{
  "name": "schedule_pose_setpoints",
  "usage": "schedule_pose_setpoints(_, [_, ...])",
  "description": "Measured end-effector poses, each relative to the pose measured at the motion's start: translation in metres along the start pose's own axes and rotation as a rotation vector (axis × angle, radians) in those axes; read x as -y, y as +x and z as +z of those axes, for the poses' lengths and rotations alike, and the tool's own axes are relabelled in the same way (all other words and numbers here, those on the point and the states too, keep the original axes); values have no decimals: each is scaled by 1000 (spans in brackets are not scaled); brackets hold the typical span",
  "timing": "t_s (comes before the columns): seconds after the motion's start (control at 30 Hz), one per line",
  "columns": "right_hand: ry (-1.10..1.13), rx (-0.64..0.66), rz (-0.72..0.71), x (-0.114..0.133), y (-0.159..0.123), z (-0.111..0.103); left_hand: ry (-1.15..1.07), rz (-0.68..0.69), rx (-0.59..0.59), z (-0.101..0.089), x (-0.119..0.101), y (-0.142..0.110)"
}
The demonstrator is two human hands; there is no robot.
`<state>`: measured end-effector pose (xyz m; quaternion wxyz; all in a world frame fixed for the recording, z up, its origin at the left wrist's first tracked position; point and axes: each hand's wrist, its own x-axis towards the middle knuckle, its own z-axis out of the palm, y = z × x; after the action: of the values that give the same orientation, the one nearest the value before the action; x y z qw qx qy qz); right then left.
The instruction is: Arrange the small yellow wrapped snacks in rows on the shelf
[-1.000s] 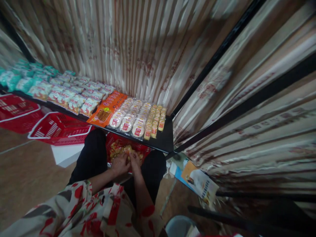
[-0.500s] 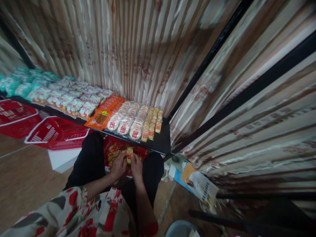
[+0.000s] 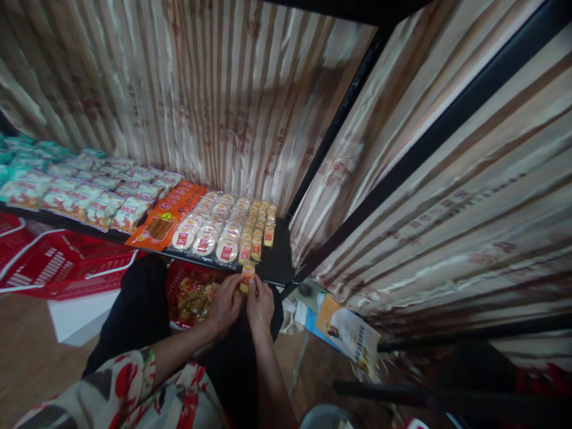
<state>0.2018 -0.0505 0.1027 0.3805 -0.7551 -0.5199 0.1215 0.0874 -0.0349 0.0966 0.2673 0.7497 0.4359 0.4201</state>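
Between my left hand [image 3: 226,305] and my right hand [image 3: 260,302] is a small yellow wrapped snack [image 3: 248,277], gripped by the fingers of both. It is upright, close to the front edge of the black shelf [image 3: 277,253]. Just behind it on the shelf stand rows of matching yellow wrapped snacks [image 3: 256,233]. Round white wrapped crackers [image 3: 205,243] line up to their left, beside an orange snack packet [image 3: 164,217]. Below my left hand, a red basket [image 3: 173,280] holds many loose wrapped snacks [image 3: 196,301].
White snack bags [image 3: 96,202] and teal bags [image 3: 31,152] fill the shelf's left part. More red baskets [image 3: 71,262] stand on the floor at left, near a white box [image 3: 80,316]. A black frame post [image 3: 339,119] rises at the shelf's corner. Printed packaging [image 3: 348,330] lies at right.
Both hands have lifted the yellow snack out from over the basket, forward and right to the shelf's front edge. The view has shifted, so the shelf appears further left.
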Motion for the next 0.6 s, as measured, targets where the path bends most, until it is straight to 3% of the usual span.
schedule_pose_setpoints(0.23, [-55, -51, 36, -7, 25, -16, -12, -20, 40, 22, -20, 32])
schedule_pose_setpoints(0.6, [-39, -114, 65, -17, 57, -20, -83, -159, 90, 42, -40, 67])
